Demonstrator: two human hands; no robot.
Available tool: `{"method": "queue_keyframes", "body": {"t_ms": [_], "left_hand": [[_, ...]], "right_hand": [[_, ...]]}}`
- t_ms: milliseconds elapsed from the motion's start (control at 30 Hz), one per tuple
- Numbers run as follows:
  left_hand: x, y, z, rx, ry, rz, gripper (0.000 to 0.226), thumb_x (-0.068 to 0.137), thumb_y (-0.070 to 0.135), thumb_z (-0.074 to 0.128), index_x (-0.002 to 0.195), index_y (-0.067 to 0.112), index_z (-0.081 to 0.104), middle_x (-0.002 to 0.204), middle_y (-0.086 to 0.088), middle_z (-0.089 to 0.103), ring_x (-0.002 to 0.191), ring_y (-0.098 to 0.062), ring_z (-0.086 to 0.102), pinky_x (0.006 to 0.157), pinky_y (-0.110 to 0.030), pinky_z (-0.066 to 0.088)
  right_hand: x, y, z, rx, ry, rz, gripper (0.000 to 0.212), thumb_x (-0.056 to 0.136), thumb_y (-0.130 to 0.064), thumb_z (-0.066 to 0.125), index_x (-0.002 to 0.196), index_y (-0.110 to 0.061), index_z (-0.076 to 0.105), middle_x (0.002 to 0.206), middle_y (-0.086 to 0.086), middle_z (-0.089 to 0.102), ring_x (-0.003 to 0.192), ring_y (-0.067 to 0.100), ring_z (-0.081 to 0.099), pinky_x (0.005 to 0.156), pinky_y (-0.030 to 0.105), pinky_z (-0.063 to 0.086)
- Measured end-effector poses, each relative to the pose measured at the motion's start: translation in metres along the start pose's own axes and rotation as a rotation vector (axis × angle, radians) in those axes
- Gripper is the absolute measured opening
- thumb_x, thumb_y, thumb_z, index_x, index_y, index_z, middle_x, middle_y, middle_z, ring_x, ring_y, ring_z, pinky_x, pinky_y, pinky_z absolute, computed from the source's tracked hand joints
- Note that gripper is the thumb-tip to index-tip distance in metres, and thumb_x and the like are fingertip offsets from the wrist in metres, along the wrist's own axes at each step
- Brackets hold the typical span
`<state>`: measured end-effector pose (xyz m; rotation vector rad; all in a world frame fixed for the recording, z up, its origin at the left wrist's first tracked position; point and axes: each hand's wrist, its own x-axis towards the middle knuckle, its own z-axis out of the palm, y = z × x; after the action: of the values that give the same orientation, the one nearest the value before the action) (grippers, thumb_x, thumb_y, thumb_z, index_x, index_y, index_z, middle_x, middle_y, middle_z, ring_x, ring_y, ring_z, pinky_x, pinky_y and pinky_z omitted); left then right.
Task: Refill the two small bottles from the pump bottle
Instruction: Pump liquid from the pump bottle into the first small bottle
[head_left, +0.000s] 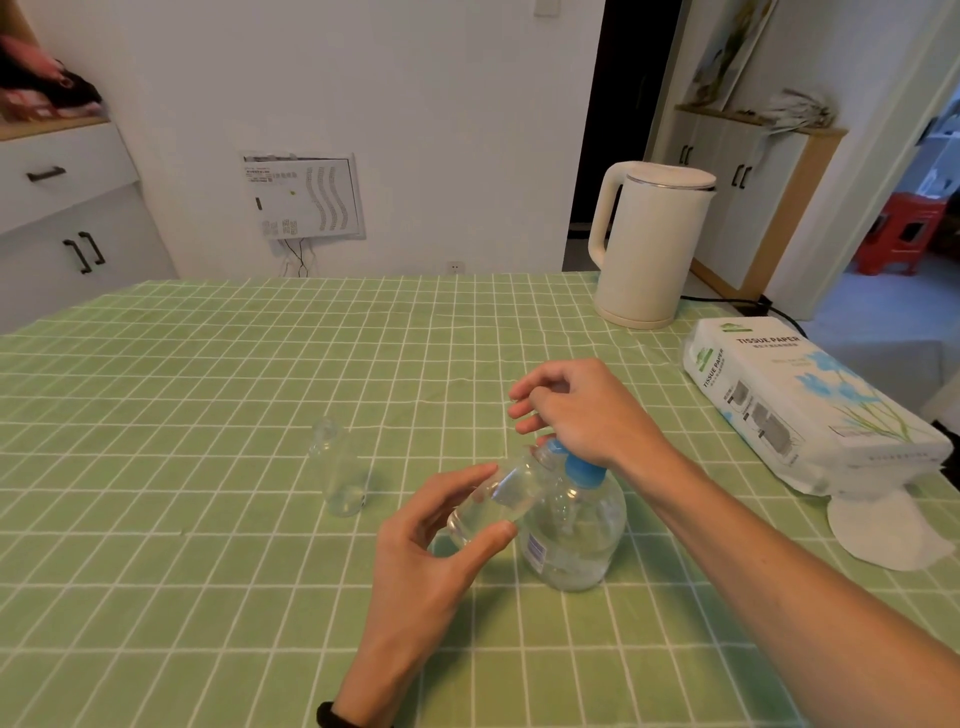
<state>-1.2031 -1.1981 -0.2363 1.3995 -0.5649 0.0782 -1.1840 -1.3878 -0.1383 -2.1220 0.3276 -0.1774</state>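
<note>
Filling the first small bottle at the pump.

You hold a small bottle (493, 501) tilted, its mouth up against the blue spout of the pump bottle (576, 525), which stands on the table (208, 571). Your left hand (431, 545) pinches that bottle between thumb and fingers; your right hand (576, 410) rests on the pump head, fingers loosely curled. Next, I judge, press straight down and keep the mouth under the spout. The second small bottle (340, 473) waits upright, well to the left.
</note>
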Motion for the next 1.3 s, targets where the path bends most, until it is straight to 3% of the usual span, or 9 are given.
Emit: {"method": "queue_keyframes", "body": {"t_ms": [233, 567, 867, 967, 1167, 1300], "left_hand": [[0.001, 0.002, 0.000, -0.012, 0.015, 0.017, 0.050, 0.071, 0.029, 0.090, 0.118, 0.043, 0.079, 0.120, 0.007, 0.081, 0.118, -0.014, 0.075, 0.099, -0.016, 0.055], [0.002, 0.003, -0.003, 0.008, 0.010, -0.003, 0.052, 0.070, 0.029, 0.092, 0.118, 0.045, 0.079, 0.120, 0.011, 0.081, 0.118, -0.011, 0.075, 0.098, -0.016, 0.055], [0.006, 0.012, -0.008, 0.029, -0.023, -0.042, 0.054, 0.067, 0.029, 0.096, 0.115, 0.047, 0.080, 0.118, 0.014, 0.082, 0.116, -0.009, 0.076, 0.100, -0.017, 0.056], [0.011, 0.013, -0.011, 0.043, -0.054, -0.059, 0.055, 0.070, 0.021, 0.098, 0.118, 0.042, 0.080, 0.118, 0.012, 0.082, 0.117, -0.010, 0.076, 0.102, -0.021, 0.057], [0.014, 0.014, -0.012, -0.008, -0.066, -0.132, 0.044, 0.066, 0.033, 0.091, 0.110, 0.035, 0.083, 0.112, 0.004, 0.084, 0.107, -0.014, 0.079, 0.094, -0.031, 0.063], [0.013, 0.012, -0.015, -0.036, -0.090, -0.173, 0.045, 0.067, 0.030, 0.092, 0.111, 0.028, 0.083, 0.113, 0.001, 0.084, 0.107, -0.016, 0.080, 0.093, -0.028, 0.063]], "right_hand": [[-0.001, -0.005, -0.003, 0.003, 0.002, -0.032, 0.023, 0.104, -0.013, 0.054, 0.100, -0.022, 0.075, 0.095, -0.004, 0.080, 0.083, 0.011, 0.079, 0.084, 0.038, 0.065], [0.002, 0.000, -0.001, 0.029, -0.021, -0.008, 0.030, 0.102, -0.007, 0.052, 0.089, -0.022, 0.074, 0.091, -0.001, 0.081, 0.080, 0.013, 0.080, 0.083, 0.041, 0.066], [-0.001, -0.004, -0.004, 0.018, -0.010, -0.012, 0.021, 0.104, -0.014, 0.055, 0.099, -0.021, 0.075, 0.096, -0.003, 0.080, 0.083, 0.012, 0.080, 0.076, 0.030, 0.062], [0.001, -0.008, -0.005, 0.000, -0.009, -0.047, 0.020, 0.104, -0.016, 0.056, 0.097, -0.025, 0.073, 0.096, -0.006, 0.080, 0.084, 0.010, 0.079, 0.075, 0.030, 0.063], [0.002, -0.004, -0.006, 0.035, -0.024, -0.029, 0.025, 0.104, -0.011, 0.055, 0.093, -0.023, 0.074, 0.094, -0.003, 0.080, 0.081, 0.011, 0.080, 0.072, 0.029, 0.063], [0.003, 0.001, -0.001, 0.056, -0.029, 0.009, 0.026, 0.103, -0.008, 0.054, 0.092, -0.019, 0.075, 0.094, 0.000, 0.081, 0.082, 0.015, 0.080, 0.077, 0.033, 0.063]]}}
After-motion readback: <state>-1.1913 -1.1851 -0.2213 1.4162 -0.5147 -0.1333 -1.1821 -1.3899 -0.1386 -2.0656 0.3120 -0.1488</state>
